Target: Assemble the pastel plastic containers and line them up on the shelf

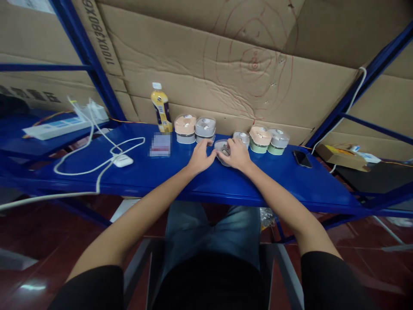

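Between my hands a small grey rounded container [220, 145] rests on the blue table. My right hand [238, 156] is over its right side, with bent fingers and thumb gripping it; a small pale piece shows beneath that thumb, too small to name. At the container's left edge is my left hand [200, 158], its thumb and curled forefinger apart and the thumb tip near the rim. Right behind my right hand stands another grey container [241, 137], partly hidden. Stacked containers with clear lids flank them: peach [185, 125] and grey [205, 127] at left, peach-and-green [260, 138] and grey-and-green [278, 141] at right.
A yellow drink bottle [161, 110] and a blurred-out packet [160, 145] stand at left. Beyond them lie a white charger case [123, 160], looped white cable and a power strip [64, 128]. A phone [302, 159] lies at right. Cardboard [180, 56] walls the back.
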A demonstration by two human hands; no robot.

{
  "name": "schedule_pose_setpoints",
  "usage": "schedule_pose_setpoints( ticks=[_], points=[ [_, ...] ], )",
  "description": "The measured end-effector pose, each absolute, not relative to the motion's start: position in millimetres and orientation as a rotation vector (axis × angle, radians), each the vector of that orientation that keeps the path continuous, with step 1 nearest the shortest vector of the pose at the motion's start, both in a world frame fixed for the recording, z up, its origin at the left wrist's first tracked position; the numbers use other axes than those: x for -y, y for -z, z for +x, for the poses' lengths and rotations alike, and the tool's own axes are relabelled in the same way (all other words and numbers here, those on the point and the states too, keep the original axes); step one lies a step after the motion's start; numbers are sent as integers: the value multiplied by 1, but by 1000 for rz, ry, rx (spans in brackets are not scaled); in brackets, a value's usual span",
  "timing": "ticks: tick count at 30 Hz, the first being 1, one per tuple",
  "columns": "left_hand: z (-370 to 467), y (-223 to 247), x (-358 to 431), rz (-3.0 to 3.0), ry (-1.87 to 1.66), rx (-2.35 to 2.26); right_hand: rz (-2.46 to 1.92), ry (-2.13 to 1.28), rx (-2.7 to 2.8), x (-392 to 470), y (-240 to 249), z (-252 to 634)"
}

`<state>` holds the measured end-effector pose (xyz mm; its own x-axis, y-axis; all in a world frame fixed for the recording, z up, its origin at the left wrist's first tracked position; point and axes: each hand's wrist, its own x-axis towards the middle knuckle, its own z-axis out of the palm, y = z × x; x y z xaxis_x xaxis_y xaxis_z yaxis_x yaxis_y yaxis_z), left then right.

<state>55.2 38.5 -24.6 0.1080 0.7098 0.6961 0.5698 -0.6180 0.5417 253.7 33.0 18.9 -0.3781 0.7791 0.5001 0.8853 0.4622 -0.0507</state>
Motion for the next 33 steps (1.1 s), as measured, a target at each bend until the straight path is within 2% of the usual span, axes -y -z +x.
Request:
schedule_pose_setpoints(
  ticks=[5, 12, 17, 27, 33],
  points=[
    [52, 24, -40, 2187, -1413, -1143, -1636, -12, 2219, -31, -25, 263],
    [45, 28, -42, 2143, -1115, -881, -905, -585, 2383, -57, -21, 301],
    [46, 26, -39, 2193, -1045, -849, -854, -922, 2271, -60, -25, 323],
    [47, 17, -24, 2434, -936, -956, -1122, -1033, 2134, -50, -28, 374],
    [48, 17, -22, 2439, -903, -980, -1262, -895, 2057, -55, -34, 381]
  ],
)
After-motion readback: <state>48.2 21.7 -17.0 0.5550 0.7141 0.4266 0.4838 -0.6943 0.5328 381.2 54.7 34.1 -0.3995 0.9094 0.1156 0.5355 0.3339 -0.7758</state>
